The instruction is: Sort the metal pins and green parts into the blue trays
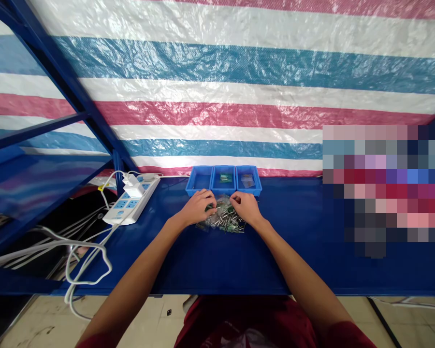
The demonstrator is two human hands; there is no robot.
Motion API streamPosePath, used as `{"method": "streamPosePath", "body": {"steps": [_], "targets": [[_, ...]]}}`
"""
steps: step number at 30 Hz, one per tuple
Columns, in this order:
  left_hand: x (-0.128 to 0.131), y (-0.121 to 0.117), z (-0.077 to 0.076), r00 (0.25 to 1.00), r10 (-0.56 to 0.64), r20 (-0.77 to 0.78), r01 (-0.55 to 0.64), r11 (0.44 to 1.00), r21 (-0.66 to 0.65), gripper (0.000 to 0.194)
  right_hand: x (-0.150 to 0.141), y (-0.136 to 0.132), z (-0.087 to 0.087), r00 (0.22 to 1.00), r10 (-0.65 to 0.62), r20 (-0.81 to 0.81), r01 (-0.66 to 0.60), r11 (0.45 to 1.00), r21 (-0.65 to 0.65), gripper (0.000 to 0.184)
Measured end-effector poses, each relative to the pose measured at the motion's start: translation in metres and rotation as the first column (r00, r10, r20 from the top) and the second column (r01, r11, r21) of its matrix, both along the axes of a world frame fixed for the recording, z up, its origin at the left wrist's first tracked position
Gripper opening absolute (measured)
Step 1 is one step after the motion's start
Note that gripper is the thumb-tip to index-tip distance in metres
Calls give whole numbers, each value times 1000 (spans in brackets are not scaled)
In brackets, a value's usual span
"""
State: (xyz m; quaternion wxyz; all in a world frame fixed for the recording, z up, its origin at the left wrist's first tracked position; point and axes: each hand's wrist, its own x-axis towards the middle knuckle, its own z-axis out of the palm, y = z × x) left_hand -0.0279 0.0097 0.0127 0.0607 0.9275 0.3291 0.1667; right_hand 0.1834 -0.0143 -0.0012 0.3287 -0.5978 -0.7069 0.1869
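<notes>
A loose pile of thin metal pin-like pieces (229, 221) lies on the blue table, mixed with clear plastic bags (223, 202) and some green bits. At the pile's left side my left hand (198, 208) is curled, thumb and fingers bent toward each other over something dark green that I cannot make out. From the right, my right hand (245, 207) has its fingertips pinched together at the pile's upper edge. What lies between them is too small to name. Both hands are close to the bags.
Behind the pile stand three joined blue bins: a left bin (200, 189), a middle bin holding a green packet (225, 178) and a right bin holding a clear packet (247, 181). A white power strip (145, 195) with cables (94, 244) is at left. A blurred area covers the far right.
</notes>
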Motion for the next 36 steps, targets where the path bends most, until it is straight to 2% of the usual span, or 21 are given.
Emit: {"method": "streamPosePath", "body": {"steps": [8,12,16,20,27,32,36], "targets": [[2,0,-4,1000,24,-7,-23,998,63,17,-1,-1,0,999,33,-4,-33,999,44,18],[3,-2,-2,992,43,115,-56,992,112,21,-2,-2,1,987,131,-92,-115,980,163,22],[6,-5,1,974,15,225,-52,986,159,26,-5,-5,2,950,266,-166,-209,931,298,23],[11,-9,0,927,-30,374,-42,982,183,26,-6,-7,1,930,320,-183,-244,906,347,24],[16,-17,3,797,75,600,-142,988,65,17,-4,-7,3,933,257,-251,-153,916,370,30],[18,-19,5,748,175,640,-205,978,-28,19,-7,-9,3,922,245,-301,-144,936,321,30],[17,-18,4,737,251,628,-248,964,-95,23,-9,-10,2,907,277,-317,-171,930,325,28]]}}
